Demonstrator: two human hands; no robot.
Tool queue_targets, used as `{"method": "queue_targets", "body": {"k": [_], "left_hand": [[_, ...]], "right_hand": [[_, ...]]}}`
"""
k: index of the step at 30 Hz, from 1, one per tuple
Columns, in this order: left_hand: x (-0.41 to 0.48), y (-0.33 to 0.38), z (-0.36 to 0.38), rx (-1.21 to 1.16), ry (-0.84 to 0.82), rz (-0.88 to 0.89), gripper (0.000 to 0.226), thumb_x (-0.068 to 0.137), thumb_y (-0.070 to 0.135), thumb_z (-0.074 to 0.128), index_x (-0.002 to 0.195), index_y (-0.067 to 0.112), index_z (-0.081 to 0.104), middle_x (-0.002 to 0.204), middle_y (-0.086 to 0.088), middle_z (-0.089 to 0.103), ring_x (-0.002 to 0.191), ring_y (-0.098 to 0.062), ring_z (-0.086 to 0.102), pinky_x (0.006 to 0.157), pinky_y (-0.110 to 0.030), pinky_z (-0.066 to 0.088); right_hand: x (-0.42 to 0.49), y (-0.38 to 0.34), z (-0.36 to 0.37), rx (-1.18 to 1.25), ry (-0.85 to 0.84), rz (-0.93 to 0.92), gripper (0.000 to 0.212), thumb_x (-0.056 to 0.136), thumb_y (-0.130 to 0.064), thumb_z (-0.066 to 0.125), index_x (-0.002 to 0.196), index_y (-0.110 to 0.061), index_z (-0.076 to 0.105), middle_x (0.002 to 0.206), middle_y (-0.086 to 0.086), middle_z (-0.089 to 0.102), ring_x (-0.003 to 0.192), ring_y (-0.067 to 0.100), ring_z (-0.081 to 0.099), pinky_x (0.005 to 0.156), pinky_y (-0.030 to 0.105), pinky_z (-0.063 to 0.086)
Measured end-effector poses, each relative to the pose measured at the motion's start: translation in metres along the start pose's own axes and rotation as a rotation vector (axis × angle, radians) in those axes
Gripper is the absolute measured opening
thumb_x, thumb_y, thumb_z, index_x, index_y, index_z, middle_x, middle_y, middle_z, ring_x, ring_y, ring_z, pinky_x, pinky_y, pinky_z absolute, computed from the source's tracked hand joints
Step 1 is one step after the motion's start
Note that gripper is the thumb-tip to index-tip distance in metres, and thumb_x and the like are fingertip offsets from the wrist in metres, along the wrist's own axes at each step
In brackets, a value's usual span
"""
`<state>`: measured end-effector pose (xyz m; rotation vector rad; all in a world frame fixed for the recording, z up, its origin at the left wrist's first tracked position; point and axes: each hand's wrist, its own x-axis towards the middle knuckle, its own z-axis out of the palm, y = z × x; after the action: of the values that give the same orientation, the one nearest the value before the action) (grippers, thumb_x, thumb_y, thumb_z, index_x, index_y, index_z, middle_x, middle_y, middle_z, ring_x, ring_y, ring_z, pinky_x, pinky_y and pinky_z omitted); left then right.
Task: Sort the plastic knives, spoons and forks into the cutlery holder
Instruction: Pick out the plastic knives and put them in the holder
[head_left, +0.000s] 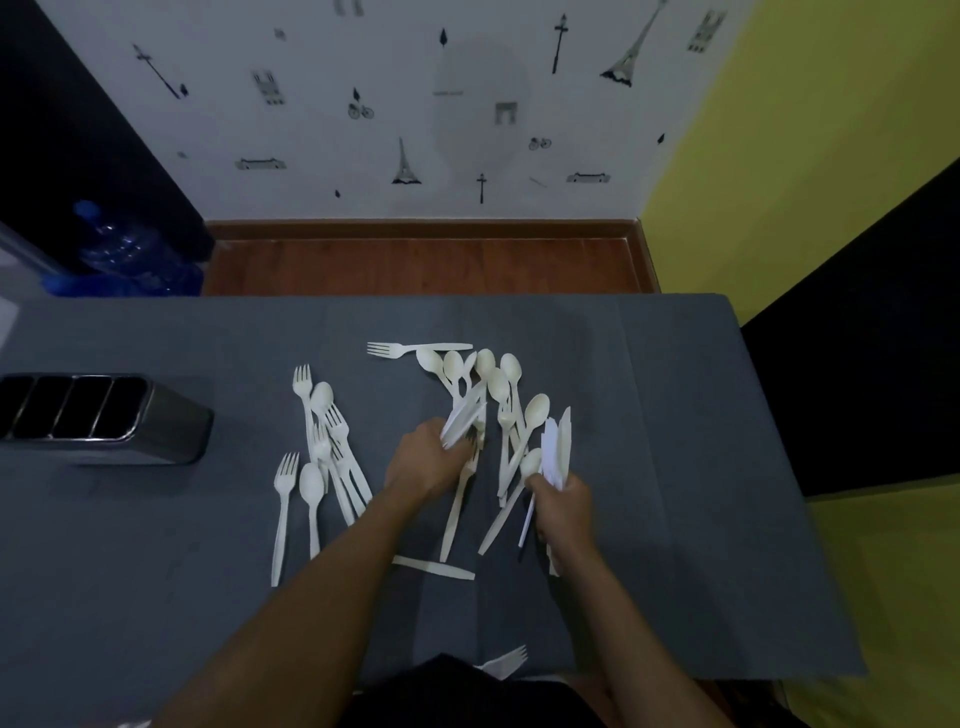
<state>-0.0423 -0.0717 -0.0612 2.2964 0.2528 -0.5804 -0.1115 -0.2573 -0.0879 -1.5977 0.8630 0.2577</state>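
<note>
Left hand (434, 457): extended mid-table, fingers clamped on blurred white knives (464, 418). Right hand (563, 506): gripping an upright knife bundle (557, 447). Cream spoons (498, 384), forks (332, 441): scattered on grey table (675, 467). Cutlery holder (98, 415): far left.

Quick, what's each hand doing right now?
Left hand: closed on a bunch of knives.
Right hand: closed on another stack of knives.

Two bare forearms enter from six o'clock, uncovered from elbow to wrist; no sleeve, watch or ring shows on either; the left hand (431, 460) and the right hand (563, 512) are ungloved; at six o'clock, between the arms, a dark, near-black garment (457, 691) covers the torso; its detail is lost in shadow.
</note>
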Motion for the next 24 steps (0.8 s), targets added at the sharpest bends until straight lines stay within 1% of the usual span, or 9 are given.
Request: {"method": "queue_targets", "body": {"k": [3, 7, 9, 11, 15, 18, 21, 22, 24], "left_hand": [[-0.003, -0.008, -0.006, -0.032, 0.012, -0.017, 0.027, 0.084, 0.042, 0.067, 0.094, 0.018, 0.062, 0.077, 0.001, 0.062, 0.072, -0.021, 0.064, 0.062, -0.035, 0.054], [-0.009, -0.026, -0.013, -0.066, 0.038, 0.004, 0.022, 0.093, 0.029, 0.069, 0.077, 0.022, 0.057, 0.065, 0.004, 0.058, 0.060, -0.015, 0.058, 0.052, -0.026, 0.040], [-0.013, -0.036, -0.019, -0.104, 0.053, 0.005, 0.016, 0.096, 0.028, 0.067, 0.084, 0.017, 0.064, 0.067, 0.002, 0.062, 0.060, -0.017, 0.062, 0.053, -0.028, 0.045], [-0.017, -0.046, -0.026, -0.167, 0.079, -0.015, 0.017, 0.098, 0.028, 0.064, 0.090, 0.013, 0.068, 0.069, -0.007, 0.070, 0.060, -0.023, 0.068, 0.057, -0.036, 0.055], [-0.028, -0.066, -0.040, -0.413, 0.139, -0.089, 0.012, 0.104, 0.018, 0.058, 0.100, 0.011, 0.067, 0.074, -0.011, 0.071, 0.060, -0.021, 0.069, 0.060, -0.039, 0.063], [-0.032, -0.076, -0.051, -0.461, 0.218, -0.106, 0.012, 0.105, 0.013, 0.055, 0.100, 0.014, 0.066, 0.071, -0.004, 0.069, 0.056, -0.010, 0.065, 0.054, -0.028, 0.055], [-0.034, -0.087, -0.062, -0.474, 0.315, -0.138, 0.012, 0.103, 0.015, 0.061, 0.093, 0.019, 0.067, 0.068, 0.002, 0.065, 0.056, -0.002, 0.062, 0.055, -0.014, 0.049], [-0.035, -0.092, -0.068, -0.473, 0.340, -0.164, 0.013, 0.100, 0.020, 0.065, 0.088, 0.016, 0.067, 0.068, 0.002, 0.064, 0.058, -0.004, 0.062, 0.057, -0.017, 0.050], [-0.032, -0.102, -0.071, -0.513, 0.359, -0.236, 0.030, 0.094, 0.031, 0.072, 0.084, 0.004, 0.067, 0.072, -0.009, 0.068, 0.065, -0.018, 0.066, 0.065, -0.033, 0.055]], "right_hand": [[0.000, -0.006, 0.005, -0.027, -0.002, -0.008, 0.019, 0.078, -0.028, 0.064, 0.092, -0.018, 0.071, 0.080, 0.005, 0.075, 0.067, 0.021, 0.069, 0.060, 0.034, 0.051], [-0.001, -0.018, 0.016, -0.048, -0.021, -0.030, 0.015, 0.077, -0.027, 0.064, 0.086, -0.015, 0.067, 0.065, 0.002, 0.064, 0.051, 0.016, 0.053, 0.053, 0.031, 0.043], [-0.002, -0.022, 0.021, -0.042, -0.028, -0.034, 0.012, 0.081, -0.022, 0.064, 0.084, -0.011, 0.064, 0.060, 0.000, 0.057, 0.048, 0.014, 0.048, 0.050, 0.028, 0.040], [-0.003, -0.025, 0.027, -0.043, -0.029, -0.037, 0.015, 0.082, -0.020, 0.062, 0.081, -0.006, 0.059, 0.061, 0.004, 0.054, 0.049, 0.017, 0.048, 0.051, 0.030, 0.040], [-0.003, -0.030, 0.042, -0.076, -0.047, -0.037, 0.017, 0.081, -0.024, 0.057, 0.088, -0.010, 0.061, 0.063, 0.005, 0.061, 0.054, 0.020, 0.056, 0.054, 0.035, 0.047], [-0.003, -0.035, 0.051, -0.090, -0.057, -0.040, 0.017, 0.080, -0.022, 0.053, 0.093, -0.013, 0.059, 0.065, 0.006, 0.057, 0.051, 0.018, 0.051, 0.051, 0.034, 0.046], [-0.008, -0.040, 0.059, -0.057, -0.119, 0.005, 0.014, 0.089, -0.007, 0.048, 0.101, -0.008, 0.055, 0.069, 0.009, 0.055, 0.047, 0.017, 0.046, 0.043, 0.029, 0.040], [-0.011, -0.042, 0.065, -0.056, -0.128, 0.015, 0.015, 0.089, -0.004, 0.047, 0.102, -0.008, 0.054, 0.070, 0.010, 0.056, 0.046, 0.017, 0.047, 0.042, 0.028, 0.040], [-0.014, -0.048, 0.069, -0.092, -0.131, -0.007, 0.017, 0.088, -0.002, 0.047, 0.103, -0.009, 0.052, 0.072, 0.010, 0.057, 0.046, 0.017, 0.048, 0.042, 0.029, 0.043]]}}
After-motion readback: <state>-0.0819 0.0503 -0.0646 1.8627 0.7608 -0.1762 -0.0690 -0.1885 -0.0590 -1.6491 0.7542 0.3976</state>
